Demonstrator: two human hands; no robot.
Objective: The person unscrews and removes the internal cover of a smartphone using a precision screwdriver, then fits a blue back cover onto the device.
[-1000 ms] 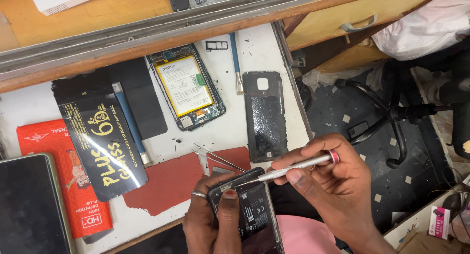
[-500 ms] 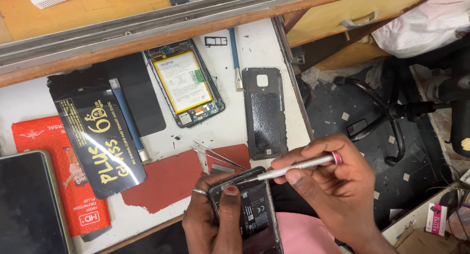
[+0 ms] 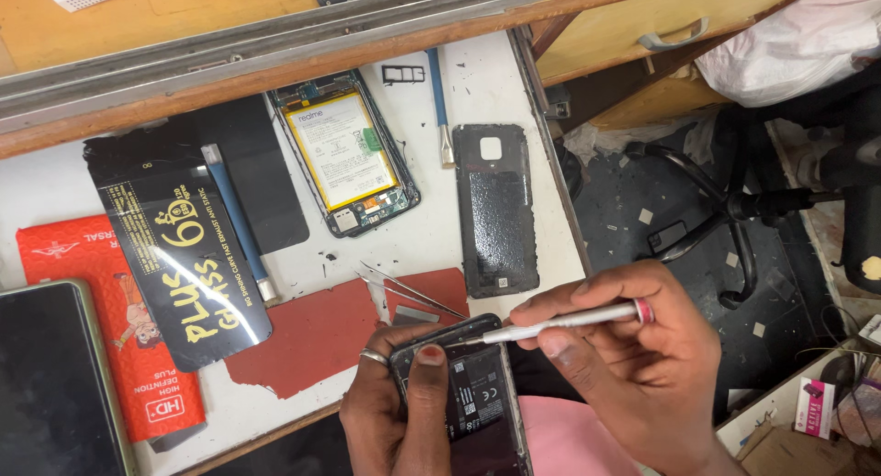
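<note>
My left hand (image 3: 390,419) grips an opened dark phone (image 3: 477,403) at the bottom of the view, thumb pressed on its upper left part. My right hand (image 3: 633,375) holds a thin white screwdriver (image 3: 560,323) with a red end, its tip touching the phone's top edge. Just above the phone, metal tweezers (image 3: 408,291) lie on a red mat (image 3: 321,334).
On the white table (image 3: 55,182) lie a second opened phone with a pale battery (image 3: 344,153), a black back cover (image 3: 496,210), a blue-handled tool (image 3: 439,104), a black glass-protector packet (image 3: 179,246), a red packet (image 3: 110,329) and a dark tablet (image 3: 50,384). A chair base (image 3: 734,210) stands on the floor at right.
The view has shifted a little. My hands, the phone and the screwdriver stay in nearly the same position.
</note>
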